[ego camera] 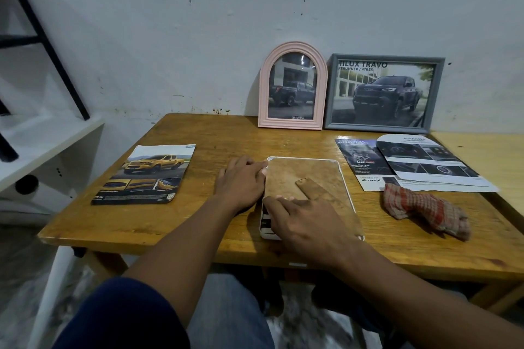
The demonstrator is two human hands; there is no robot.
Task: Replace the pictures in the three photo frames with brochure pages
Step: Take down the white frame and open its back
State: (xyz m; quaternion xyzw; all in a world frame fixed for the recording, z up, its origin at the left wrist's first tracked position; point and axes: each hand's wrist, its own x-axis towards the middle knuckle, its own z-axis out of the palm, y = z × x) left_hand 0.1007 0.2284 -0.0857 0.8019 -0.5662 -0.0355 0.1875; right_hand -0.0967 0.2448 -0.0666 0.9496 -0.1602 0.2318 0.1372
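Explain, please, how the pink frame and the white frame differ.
The pink frame stands upright against the wall; the white frame lies face down. The pink frame is arched; the white frame is a rounded rectangle. The pink frame shows a truck picture; the white frame shows its brown backing. Both sit on the wooden table.

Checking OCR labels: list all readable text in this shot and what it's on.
"HILUX TRAVO", "4TREX": page in grey rectangular frame
"TOYOTA": page in pink arched frame
"GD", "4TREX": dark loose brochure page
"ADVANCE", ending blurred: white arch-cut page
Yellow-truck brochure: print too small.
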